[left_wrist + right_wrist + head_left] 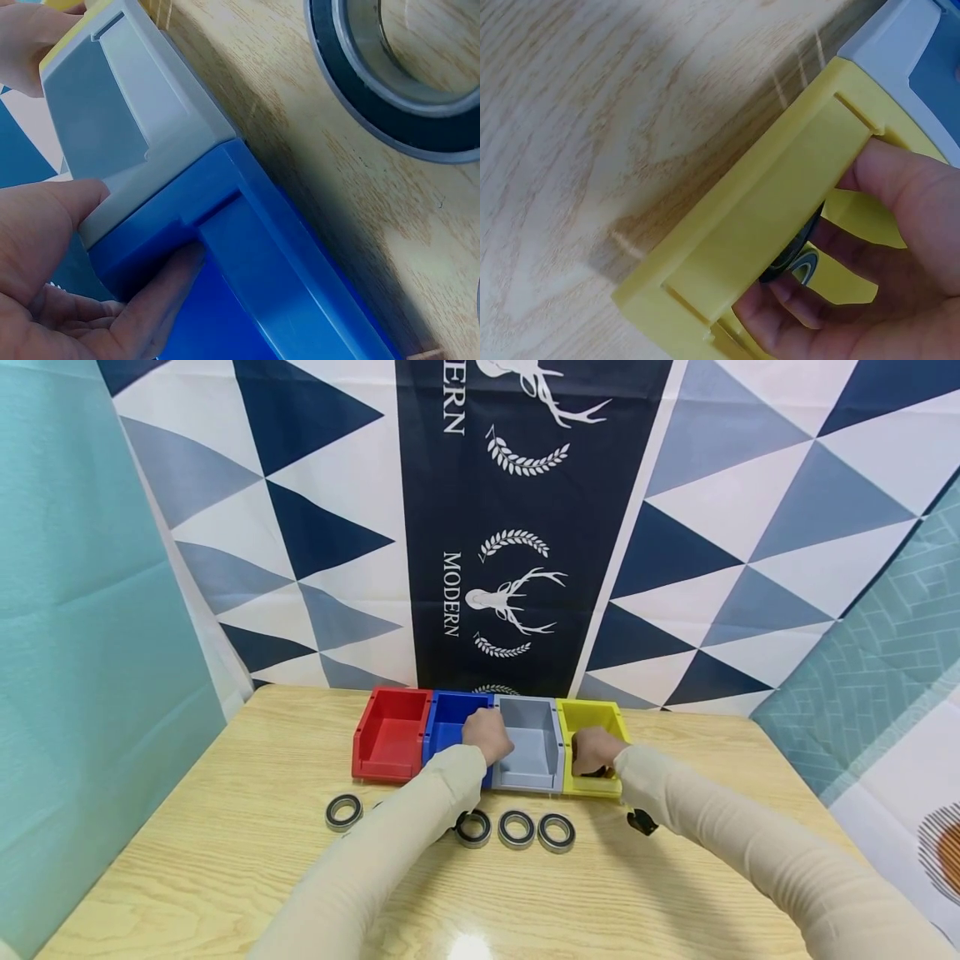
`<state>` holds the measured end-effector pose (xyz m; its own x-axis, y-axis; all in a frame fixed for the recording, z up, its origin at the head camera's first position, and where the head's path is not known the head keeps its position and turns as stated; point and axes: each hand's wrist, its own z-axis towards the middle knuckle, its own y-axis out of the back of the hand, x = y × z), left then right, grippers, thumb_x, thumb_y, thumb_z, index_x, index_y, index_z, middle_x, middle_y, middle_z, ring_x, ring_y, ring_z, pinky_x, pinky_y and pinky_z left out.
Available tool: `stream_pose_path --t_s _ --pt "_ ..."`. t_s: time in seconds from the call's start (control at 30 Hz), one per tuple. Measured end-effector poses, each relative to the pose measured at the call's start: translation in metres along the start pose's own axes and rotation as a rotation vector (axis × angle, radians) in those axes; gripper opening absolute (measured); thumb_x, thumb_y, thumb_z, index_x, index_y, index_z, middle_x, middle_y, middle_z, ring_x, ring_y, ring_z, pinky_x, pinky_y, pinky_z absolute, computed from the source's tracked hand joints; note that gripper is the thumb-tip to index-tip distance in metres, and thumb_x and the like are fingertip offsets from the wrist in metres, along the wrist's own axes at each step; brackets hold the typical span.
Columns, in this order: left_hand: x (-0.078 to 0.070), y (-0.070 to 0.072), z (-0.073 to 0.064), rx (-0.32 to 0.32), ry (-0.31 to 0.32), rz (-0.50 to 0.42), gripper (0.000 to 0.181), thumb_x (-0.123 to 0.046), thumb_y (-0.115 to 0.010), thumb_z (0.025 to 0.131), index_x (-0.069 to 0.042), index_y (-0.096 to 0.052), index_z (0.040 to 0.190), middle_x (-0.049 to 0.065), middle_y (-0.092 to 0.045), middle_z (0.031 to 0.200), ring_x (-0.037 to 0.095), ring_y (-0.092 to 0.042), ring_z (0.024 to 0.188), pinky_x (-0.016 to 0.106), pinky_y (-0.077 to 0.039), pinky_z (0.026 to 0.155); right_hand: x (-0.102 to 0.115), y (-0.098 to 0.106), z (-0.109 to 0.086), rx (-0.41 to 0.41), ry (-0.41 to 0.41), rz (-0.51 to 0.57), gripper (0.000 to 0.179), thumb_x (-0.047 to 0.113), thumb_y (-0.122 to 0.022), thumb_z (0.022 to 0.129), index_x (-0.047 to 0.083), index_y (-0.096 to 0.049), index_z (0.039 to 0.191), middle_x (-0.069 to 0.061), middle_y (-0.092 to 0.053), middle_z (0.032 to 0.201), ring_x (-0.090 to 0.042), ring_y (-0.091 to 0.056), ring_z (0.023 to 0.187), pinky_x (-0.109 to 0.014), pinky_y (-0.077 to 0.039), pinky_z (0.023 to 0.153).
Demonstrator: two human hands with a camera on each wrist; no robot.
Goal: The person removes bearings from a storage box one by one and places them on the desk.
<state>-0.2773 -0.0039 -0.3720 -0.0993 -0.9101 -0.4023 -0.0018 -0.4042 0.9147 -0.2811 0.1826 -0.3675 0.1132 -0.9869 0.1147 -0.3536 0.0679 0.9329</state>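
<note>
In the head view my left hand [489, 735] is at the side between the blue bin [448, 732] and the grey bin [527, 739]. The left wrist view shows its thumb on the grey side and a finger inside the blue bin, pinching the adjoining walls. My right hand [596, 750] reaches into the yellow bin [592, 786]. Its fingers curl around a dark ring bearing [793, 249] behind the low front wall, which partly hides bearing and fingertips. A smaller silver-edged ring [805, 266] shows beside it; whether it is a separate bearing I cannot tell.
A red bin [393, 735] stands at the left end of the joined row. Several bearings lie flat on the wooden table [187, 860] in front, among them a left one [344, 812] and a right one [557, 832]. My left sleeve partly covers others. Patterned cloth hangs behind.
</note>
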Motion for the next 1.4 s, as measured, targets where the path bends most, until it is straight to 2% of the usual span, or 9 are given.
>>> stream_pose_path --t_s 0.27,0.57,0.67,0.7,0.83,0.93,1.1,1.23,1.4 --pt "-0.001 0.003 0.000 -0.016 0.001 0.033 0.018 -0.022 -0.074 0.081 -0.005 -0.072 0.085 0.008 -0.074 0.082 0.021 -0.070 0.073 0.034 -0.059 0.068 -0.001 0.008 -0.003 0.011 0.021 0.038 0.011 0.011 -0.065 0.077 0.007 -0.056 0.081 -0.005 -0.053 0.072 -0.016 -0.051 0.059 -0.025 -0.044 0.048" --pt "-0.001 0.003 0.002 -0.009 0.001 0.020 0.017 -0.021 -0.075 0.080 -0.004 -0.072 0.084 0.009 -0.074 0.083 0.021 -0.070 0.072 0.034 -0.058 0.067 -0.003 0.020 -0.013 0.024 0.043 0.074 0.011 0.013 -0.063 0.080 0.008 -0.054 0.083 -0.001 -0.052 0.065 -0.013 -0.052 0.059 -0.023 -0.043 0.048" --pt "0.000 0.001 0.004 -0.004 -0.003 0.012 0.018 -0.021 -0.074 0.080 -0.003 -0.072 0.083 0.009 -0.073 0.081 0.021 -0.069 0.070 0.033 -0.058 0.065 -0.003 0.026 -0.016 0.011 0.064 0.063 0.013 0.015 -0.064 0.080 0.007 -0.055 0.085 -0.001 -0.053 0.068 -0.013 -0.053 0.061 -0.023 -0.043 0.049" --pt "0.002 -0.002 0.006 -0.022 -0.014 0.013 0.018 -0.021 -0.075 0.078 -0.004 -0.071 0.080 0.009 -0.073 0.077 0.020 -0.068 0.066 0.033 -0.057 0.061 -0.004 0.027 -0.017 0.007 0.068 0.062 0.014 0.016 -0.064 0.080 0.007 -0.056 0.086 -0.002 -0.053 0.069 -0.013 -0.053 0.062 -0.023 -0.043 0.049" --pt "0.003 -0.003 0.007 -0.014 -0.010 0.001 0.018 -0.022 -0.075 0.079 -0.004 -0.072 0.081 0.009 -0.073 0.077 0.019 -0.067 0.066 0.033 -0.057 0.062 -0.005 0.030 -0.019 -0.025 0.095 0.040 0.015 0.018 -0.065 0.080 0.007 -0.057 0.088 -0.003 -0.053 0.074 -0.014 -0.053 0.065 -0.023 -0.043 0.049" --pt "0.002 -0.001 0.004 0.005 0.004 -0.012 0.019 -0.021 -0.074 0.081 -0.003 -0.073 0.085 0.010 -0.074 0.082 0.020 -0.069 0.069 0.033 -0.058 0.067 -0.006 0.028 -0.020 -0.073 0.132 0.012 0.016 0.017 -0.065 0.080 0.005 -0.058 0.088 -0.005 -0.053 0.073 -0.015 -0.051 0.065 -0.023 -0.041 0.052" --pt "0.002 -0.004 0.003 -0.013 0.004 0.001 0.019 -0.021 -0.075 0.081 -0.004 -0.073 0.089 0.009 -0.074 0.085 0.020 -0.069 0.072 0.034 -0.058 0.070 -0.009 0.015 -0.022 -0.193 0.204 -0.065 0.019 0.017 -0.067 0.081 0.002 -0.060 0.091 -0.007 -0.057 0.074 -0.020 -0.049 0.070 -0.026 -0.038 0.062" --pt "0.001 -0.006 0.002 -0.016 0.005 0.007 0.020 -0.022 -0.075 0.081 -0.004 -0.073 0.089 0.009 -0.075 0.085 0.020 -0.070 0.073 0.035 -0.059 0.071 -0.010 0.004 -0.027 -0.281 0.230 -0.087 0.016 0.017 -0.066 0.080 0.006 -0.057 0.085 -0.009 -0.053 0.074 -0.023 -0.045 0.074 -0.031 -0.035 0.064" --pt "0.001 -0.005 0.002 -0.019 0.002 0.004 0.019 -0.022 -0.076 0.080 -0.004 -0.074 0.087 0.009 -0.075 0.083 0.020 -0.070 0.071 0.034 -0.059 0.070 -0.010 -0.003 -0.035 -0.346 0.245 -0.089 0.017 0.016 -0.067 0.081 0.007 -0.053 0.082 -0.011 -0.047 0.077 -0.026 -0.043 0.075 -0.036 -0.034 0.066"
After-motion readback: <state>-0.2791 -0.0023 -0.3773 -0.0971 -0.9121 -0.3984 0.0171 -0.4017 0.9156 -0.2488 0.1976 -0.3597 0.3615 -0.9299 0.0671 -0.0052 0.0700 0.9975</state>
